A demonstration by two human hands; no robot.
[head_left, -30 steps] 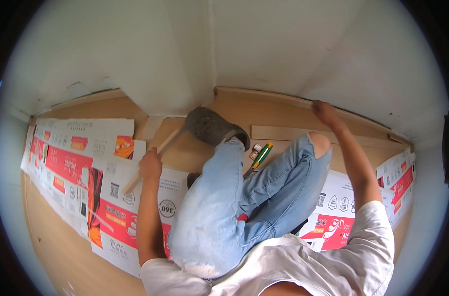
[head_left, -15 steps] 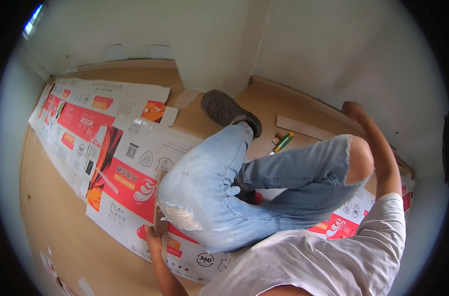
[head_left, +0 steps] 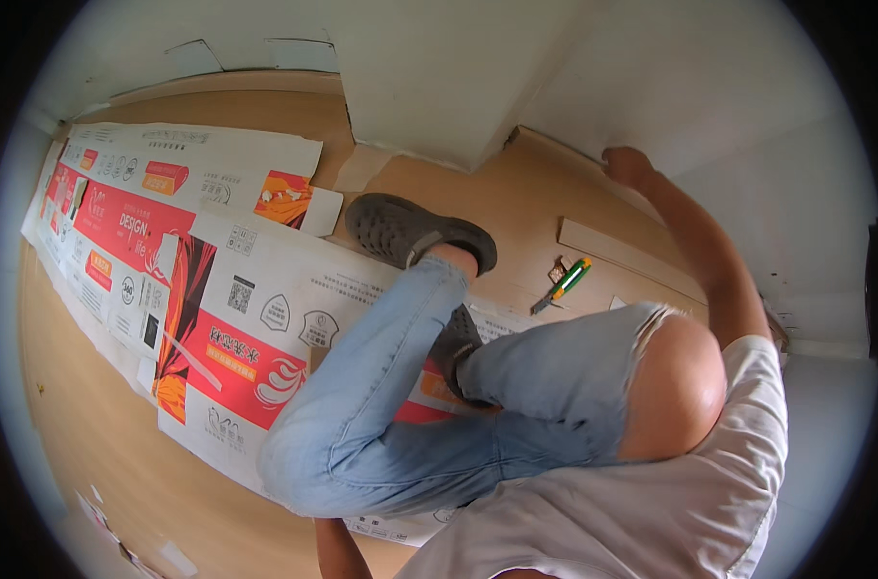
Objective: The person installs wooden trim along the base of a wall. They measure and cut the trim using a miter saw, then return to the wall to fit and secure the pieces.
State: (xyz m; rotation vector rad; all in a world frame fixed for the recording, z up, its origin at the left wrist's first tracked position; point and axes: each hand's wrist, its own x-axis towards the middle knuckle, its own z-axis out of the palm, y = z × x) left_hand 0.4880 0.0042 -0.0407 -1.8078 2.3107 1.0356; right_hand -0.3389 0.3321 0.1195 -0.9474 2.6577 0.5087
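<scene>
My right hand (head_left: 630, 167) reaches out to the foot of the wall at the far right, its fingers closed near the seam of wall and floor. A small pale spot shows at the fingertips, too small to name. At the lower left, my left forearm (head_left: 341, 552) runs in behind my bent knee, which hides the hand. A green and yellow utility knife (head_left: 566, 283) with its blade out lies on the floor by my foot, beside a small brown patterned piece (head_left: 557, 268). Flattened printed cardboard (head_left: 241, 289) in white, red and orange spreads under my legs.
A narrow board strip (head_left: 617, 253) lies along the right wall. The tan floor (head_left: 101, 386) shows left of the cardboard. A wall corner (head_left: 439, 87) juts out ahead. My dark clogs (head_left: 400, 232) rest on the cardboard. Scraps (head_left: 176, 558) lie at the lower left.
My right hand has moved left and farther along the wall's foot. My left hand has slipped out of sight behind the knee. My legs have shifted, and the view has changed.
</scene>
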